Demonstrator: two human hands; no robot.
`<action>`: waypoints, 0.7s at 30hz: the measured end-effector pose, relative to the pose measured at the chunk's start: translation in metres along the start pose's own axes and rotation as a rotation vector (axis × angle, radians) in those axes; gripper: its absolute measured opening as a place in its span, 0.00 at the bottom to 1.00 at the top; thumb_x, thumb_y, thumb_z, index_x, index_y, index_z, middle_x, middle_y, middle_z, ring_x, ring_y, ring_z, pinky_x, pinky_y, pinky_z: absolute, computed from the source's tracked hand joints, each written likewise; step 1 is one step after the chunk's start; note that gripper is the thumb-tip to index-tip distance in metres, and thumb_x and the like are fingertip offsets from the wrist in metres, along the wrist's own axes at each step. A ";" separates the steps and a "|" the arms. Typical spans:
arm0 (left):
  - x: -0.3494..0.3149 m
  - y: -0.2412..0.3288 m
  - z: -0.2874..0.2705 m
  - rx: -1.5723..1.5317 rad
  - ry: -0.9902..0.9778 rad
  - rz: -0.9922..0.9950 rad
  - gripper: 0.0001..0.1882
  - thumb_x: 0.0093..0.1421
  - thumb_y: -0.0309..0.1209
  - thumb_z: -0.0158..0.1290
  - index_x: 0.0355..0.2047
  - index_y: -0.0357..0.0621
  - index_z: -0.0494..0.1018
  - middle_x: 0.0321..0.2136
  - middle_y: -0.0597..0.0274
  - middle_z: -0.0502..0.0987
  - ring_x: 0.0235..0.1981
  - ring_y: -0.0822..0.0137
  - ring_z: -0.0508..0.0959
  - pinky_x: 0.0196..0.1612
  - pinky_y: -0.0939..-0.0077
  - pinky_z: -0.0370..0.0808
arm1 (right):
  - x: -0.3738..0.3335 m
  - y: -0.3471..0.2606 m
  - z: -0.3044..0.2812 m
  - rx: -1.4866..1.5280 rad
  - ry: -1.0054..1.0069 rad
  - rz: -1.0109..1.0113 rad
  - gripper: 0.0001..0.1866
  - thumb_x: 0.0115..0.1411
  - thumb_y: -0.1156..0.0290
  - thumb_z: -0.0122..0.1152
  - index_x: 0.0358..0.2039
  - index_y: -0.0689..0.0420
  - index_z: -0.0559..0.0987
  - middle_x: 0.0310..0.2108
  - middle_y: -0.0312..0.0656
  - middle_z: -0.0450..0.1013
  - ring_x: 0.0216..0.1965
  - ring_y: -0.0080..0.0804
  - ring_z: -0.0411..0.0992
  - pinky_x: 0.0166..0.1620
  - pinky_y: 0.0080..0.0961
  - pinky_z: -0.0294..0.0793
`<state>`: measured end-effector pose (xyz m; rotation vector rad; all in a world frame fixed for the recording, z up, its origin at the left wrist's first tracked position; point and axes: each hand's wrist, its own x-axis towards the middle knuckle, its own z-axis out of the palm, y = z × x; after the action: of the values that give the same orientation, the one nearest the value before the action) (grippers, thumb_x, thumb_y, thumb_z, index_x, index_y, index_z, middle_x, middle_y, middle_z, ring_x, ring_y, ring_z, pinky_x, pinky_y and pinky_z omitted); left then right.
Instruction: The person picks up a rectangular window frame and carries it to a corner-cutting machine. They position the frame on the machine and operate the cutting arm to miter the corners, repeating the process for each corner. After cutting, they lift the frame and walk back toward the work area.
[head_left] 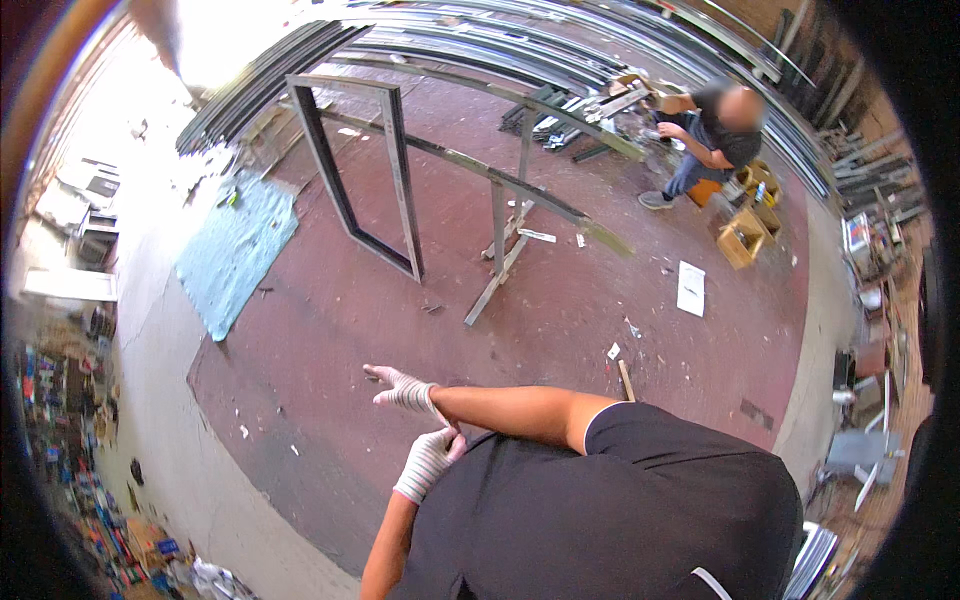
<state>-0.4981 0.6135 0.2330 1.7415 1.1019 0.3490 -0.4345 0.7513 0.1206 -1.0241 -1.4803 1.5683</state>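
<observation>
Both my hands wear fingerless-looking white gloves with grey stripes. My left hand (430, 463) is closed, its fingers pinching the cuff of the striped glove (412, 393) at the right wrist. My right hand (395, 388) points left with its fingers stretched out and apart, holding nothing. The right forearm crosses in front of my dark shirt. Beyond the hands stands a dark rectangular metal frame (405, 190), upright against a long metal rail (455, 160) on a stand.
A co-worker (725, 125) bends over at the far right by wooden boxes (742, 238). Long metal profiles (270, 85) lie stacked along the back. A light blue cloth (240, 250) covers floor at left. A white sheet (691, 288) and a wooden stick (626, 380) lie on the reddish floor.
</observation>
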 end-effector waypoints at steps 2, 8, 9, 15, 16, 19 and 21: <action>0.013 -0.003 -0.020 0.047 -0.069 0.114 0.10 0.66 0.34 0.59 0.34 0.39 0.79 0.24 0.43 0.77 0.21 0.48 0.76 0.31 0.62 0.75 | -0.008 -0.031 -0.023 -0.003 0.034 0.151 0.28 0.65 0.53 0.69 0.59 0.57 0.78 0.54 0.46 0.80 0.51 0.36 0.77 0.56 0.36 0.75; 0.061 -0.012 -0.045 0.042 -0.264 0.277 0.10 0.66 0.34 0.60 0.36 0.40 0.81 0.25 0.45 0.79 0.22 0.58 0.75 0.33 0.67 0.76 | -0.029 -0.126 -0.054 -0.547 0.155 -0.160 0.22 0.72 0.54 0.56 0.49 0.61 0.83 0.46 0.49 0.83 0.48 0.48 0.81 0.54 0.35 0.79; 0.070 -0.009 -0.049 0.065 -0.316 0.263 0.10 0.66 0.34 0.60 0.37 0.40 0.81 0.25 0.46 0.79 0.22 0.61 0.75 0.33 0.68 0.76 | -0.028 -0.133 -0.058 -0.532 0.266 -0.306 0.21 0.72 0.56 0.55 0.51 0.61 0.83 0.48 0.50 0.82 0.50 0.49 0.81 0.56 0.35 0.78; 0.109 0.023 -0.091 -0.061 -0.285 0.038 0.11 0.70 0.32 0.54 0.38 0.34 0.78 0.28 0.63 0.80 0.33 0.75 0.77 0.40 0.75 0.77 | -0.027 -0.130 -0.148 -0.485 0.530 -0.045 0.15 0.68 0.62 0.59 0.43 0.59 0.85 0.40 0.50 0.84 0.44 0.45 0.83 0.50 0.37 0.81; 0.113 0.019 -0.096 -0.200 -0.233 -0.015 0.12 0.71 0.33 0.55 0.37 0.35 0.79 0.27 0.64 0.81 0.32 0.75 0.78 0.39 0.75 0.77 | -0.031 -0.127 -0.173 -0.400 0.679 -0.065 0.14 0.67 0.64 0.60 0.44 0.59 0.85 0.41 0.50 0.84 0.44 0.45 0.83 0.50 0.36 0.81; 0.131 -0.030 -0.105 -0.198 -0.002 -0.074 0.13 0.70 0.35 0.55 0.34 0.36 0.79 0.27 0.64 0.83 0.31 0.75 0.81 0.38 0.77 0.78 | -0.057 -0.119 -0.281 -0.256 1.085 -0.241 0.13 0.69 0.65 0.61 0.45 0.62 0.83 0.43 0.46 0.83 0.44 0.37 0.81 0.51 0.33 0.80; 0.139 -0.087 -0.107 -0.053 0.082 -0.219 0.13 0.70 0.36 0.57 0.35 0.38 0.80 0.27 0.61 0.84 0.31 0.77 0.81 0.38 0.76 0.78 | -0.076 -0.114 -0.380 -0.217 1.328 -0.266 0.16 0.71 0.64 0.62 0.50 0.64 0.81 0.45 0.42 0.82 0.45 0.30 0.79 0.51 0.29 0.79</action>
<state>-0.5387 0.7952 0.1725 1.5537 1.3173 0.3126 -0.0578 0.8453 0.2322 -1.4609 -0.7445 0.2818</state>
